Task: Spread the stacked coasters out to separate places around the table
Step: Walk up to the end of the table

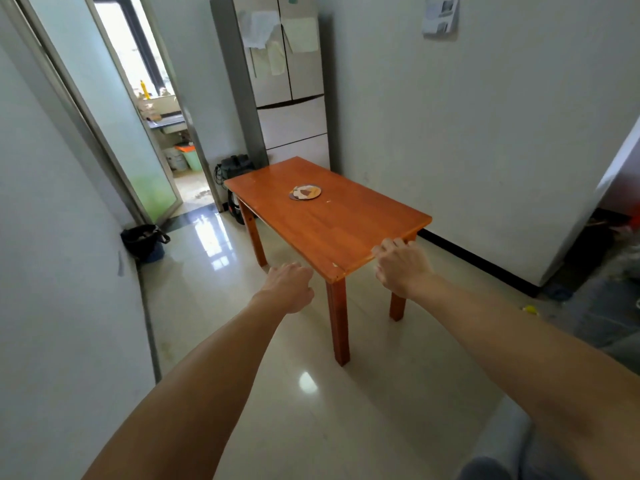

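Observation:
A small stack of round coasters (305, 192) lies on the far half of an orange-brown wooden table (346, 223); the top one shows a brown and white pattern. My left hand (289, 286) hovers in the air just left of the table's near corner, fingers curled, holding nothing. My right hand (401, 268) is at the table's near short edge, fingertips curled onto the edge. Both hands are well short of the coasters.
A tall fridge (287, 81) stands behind the table against the white wall. A doorway (152, 116) at the left opens to a kitchen. A dark bin (143, 242) sits by the left wall. Glossy tiled floor surrounds the table.

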`<state>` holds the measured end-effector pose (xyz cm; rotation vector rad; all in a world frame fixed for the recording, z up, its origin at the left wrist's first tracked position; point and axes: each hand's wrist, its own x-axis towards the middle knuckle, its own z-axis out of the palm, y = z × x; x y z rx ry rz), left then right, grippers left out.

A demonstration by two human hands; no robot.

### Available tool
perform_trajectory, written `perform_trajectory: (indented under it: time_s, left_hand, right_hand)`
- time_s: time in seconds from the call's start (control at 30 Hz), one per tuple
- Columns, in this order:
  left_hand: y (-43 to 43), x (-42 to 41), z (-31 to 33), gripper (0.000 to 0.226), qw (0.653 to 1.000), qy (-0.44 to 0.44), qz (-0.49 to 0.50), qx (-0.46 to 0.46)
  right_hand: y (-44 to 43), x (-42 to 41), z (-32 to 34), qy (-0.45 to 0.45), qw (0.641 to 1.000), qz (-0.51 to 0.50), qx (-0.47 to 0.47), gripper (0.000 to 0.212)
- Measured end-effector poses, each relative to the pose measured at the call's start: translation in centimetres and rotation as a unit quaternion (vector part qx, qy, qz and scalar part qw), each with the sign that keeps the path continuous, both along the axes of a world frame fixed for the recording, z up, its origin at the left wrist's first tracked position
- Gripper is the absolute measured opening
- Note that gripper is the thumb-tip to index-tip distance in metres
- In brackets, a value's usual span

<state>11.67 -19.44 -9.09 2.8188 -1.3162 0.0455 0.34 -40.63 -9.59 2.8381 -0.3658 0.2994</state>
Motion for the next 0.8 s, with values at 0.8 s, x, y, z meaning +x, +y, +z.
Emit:
perform_trajectory:
  time_s: [0.8]
  left_hand:
    - [-24.4,22.5,-14.5,0.035,0.999,0.042,0.008,0.031]
  right_hand:
    - [-25.2,22.6,-10.8,0.127,0.991,-0.009,0.046,0.032]
